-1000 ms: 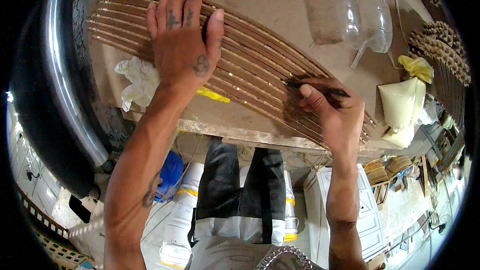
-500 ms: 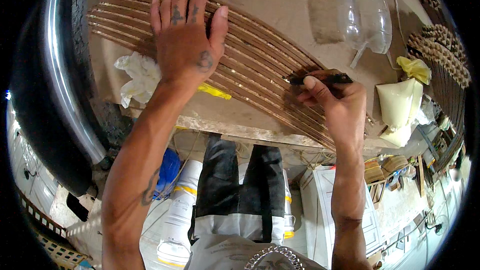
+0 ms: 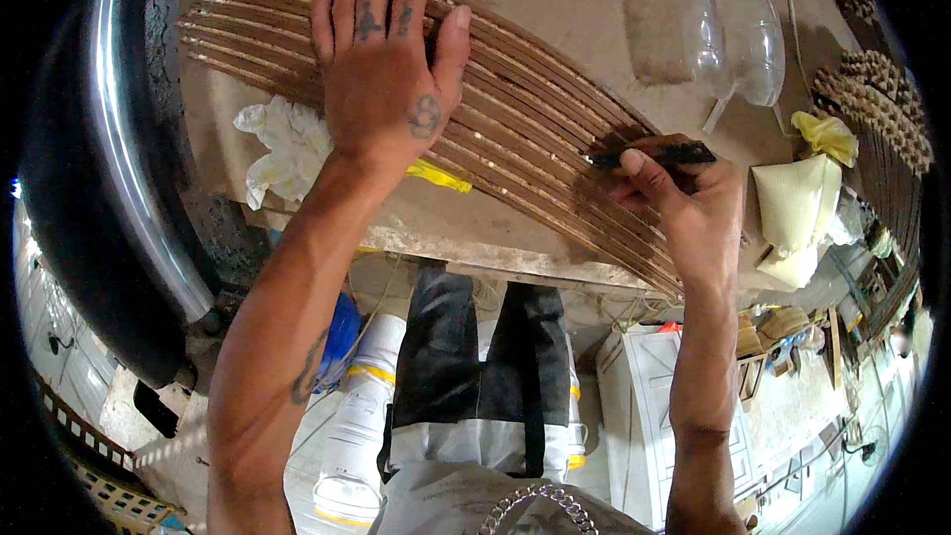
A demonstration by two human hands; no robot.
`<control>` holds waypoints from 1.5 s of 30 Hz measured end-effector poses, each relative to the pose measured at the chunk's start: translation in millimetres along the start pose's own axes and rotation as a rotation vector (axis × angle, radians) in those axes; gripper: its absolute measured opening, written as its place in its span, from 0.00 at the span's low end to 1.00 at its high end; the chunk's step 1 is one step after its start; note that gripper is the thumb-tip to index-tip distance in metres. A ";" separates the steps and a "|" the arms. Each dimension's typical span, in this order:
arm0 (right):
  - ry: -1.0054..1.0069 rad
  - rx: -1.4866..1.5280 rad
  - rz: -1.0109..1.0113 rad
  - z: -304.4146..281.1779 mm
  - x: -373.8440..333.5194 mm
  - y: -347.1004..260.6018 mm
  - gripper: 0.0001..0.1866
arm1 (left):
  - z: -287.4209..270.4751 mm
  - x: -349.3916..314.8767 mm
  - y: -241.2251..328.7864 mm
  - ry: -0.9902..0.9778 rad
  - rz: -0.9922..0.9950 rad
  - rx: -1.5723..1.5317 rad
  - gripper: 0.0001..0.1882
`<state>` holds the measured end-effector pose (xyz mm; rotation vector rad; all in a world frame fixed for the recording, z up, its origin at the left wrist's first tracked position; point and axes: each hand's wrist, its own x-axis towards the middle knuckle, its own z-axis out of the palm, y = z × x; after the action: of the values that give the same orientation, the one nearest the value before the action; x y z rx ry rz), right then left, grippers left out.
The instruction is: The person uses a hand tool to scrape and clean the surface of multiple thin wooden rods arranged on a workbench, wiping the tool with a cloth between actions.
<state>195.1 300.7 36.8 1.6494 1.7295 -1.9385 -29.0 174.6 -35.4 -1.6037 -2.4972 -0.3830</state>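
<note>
A row of several long thin wooden strips [image 3: 535, 129] lies side by side across a dusty workbench [image 3: 466, 238]. My left hand [image 3: 381, 69] rests flat on the strips near their left part, fingers spread, pressing them down. My right hand [image 3: 684, 208] is closed around a dark marker [image 3: 659, 154] whose tip touches the strips near their right end, where the wood looks darkened.
A crumpled white rag [image 3: 287, 144] and a yellow scrap [image 3: 436, 176] lie by the strips. Clear plastic bottles [image 3: 738, 30] lie at the back. A cream bag [image 3: 797, 203] and more bundled strips [image 3: 882, 99] sit right. White buckets [image 3: 362, 426] stand below the bench.
My right hand with the marker has slid a little up and right along the strips. My left hand stays pressed on them.
</note>
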 end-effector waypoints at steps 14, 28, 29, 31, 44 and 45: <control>0.056 0.383 0.145 -3.5 -27.2 14.2 0.08 | 4.5 -1.6 5.0 0.009 -0.029 -0.050 0.21; -0.194 0.668 -0.103 109.2 -88.7 28.3 0.17 | -120.5 -111.1 -40.4 0.135 -0.836 -0.445 0.20; -0.295 0.589 -0.079 120.9 -87.0 30.9 0.16 | -115.9 -141.3 -48.8 0.124 -0.913 -0.411 0.17; -0.297 0.290 -0.330 149.9 -80.7 35.7 0.16 | -110.1 -188.5 -62.1 0.117 -1.038 -0.421 0.15; -0.030 -0.734 -1.164 239.1 -11.9 41.7 0.23 | -84.1 -180.3 -67.7 -0.312 -0.336 -0.041 0.41; -0.055 -0.785 -1.174 239.1 -12.5 46.5 0.24 | -84.4 -176.1 -72.5 -0.337 -0.291 -0.041 0.41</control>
<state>77.6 99.3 -34.7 0.2602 3.1828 -1.0365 -22.3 -32.1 -10.2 -1.4200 -3.0085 -0.2102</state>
